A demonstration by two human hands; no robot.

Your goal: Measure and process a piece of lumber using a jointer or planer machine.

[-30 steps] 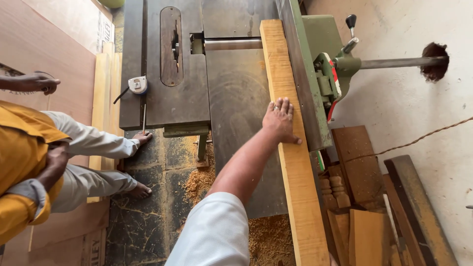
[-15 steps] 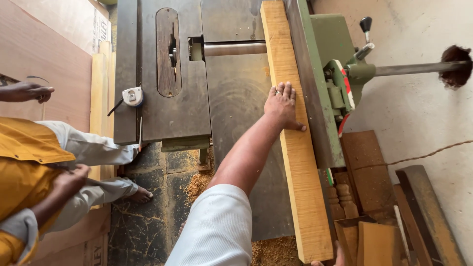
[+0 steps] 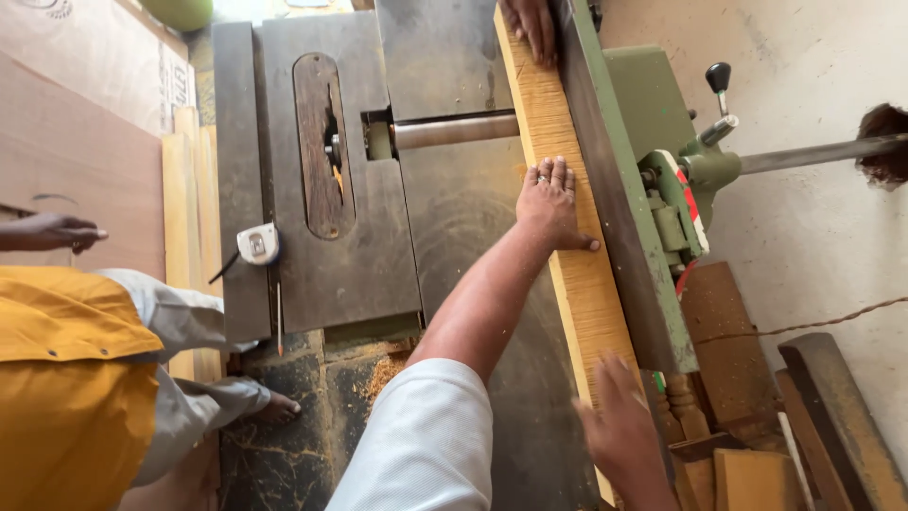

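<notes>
A long yellow wooden plank (image 3: pixel 567 246) lies on the dark metal machine table (image 3: pixel 454 218), against the grey-green fence (image 3: pixel 619 218). My left hand (image 3: pixel 549 203) rests flat, palm down, on the middle of the plank, fingers pointing away from me; a ring shows on one finger. My right hand (image 3: pixel 624 431) is blurred at the plank's near end, fingers spread, hovering over or touching the wood. Another person's hand (image 3: pixel 530 24) lies on the plank's far end.
A tape measure (image 3: pixel 257 243) sits on the table's left edge beside a slotted saw insert (image 3: pixel 322 142). A person in a yellow shirt (image 3: pixel 76 378) stands at left, hand (image 3: pixel 52 232) near plywood sheets. Timber offcuts (image 3: pixel 747 416) and sawdust lie on the floor.
My right hand has come into view at the plank's near end. Another person's hand now shows at the far end. My left hand stays flat on the plank.
</notes>
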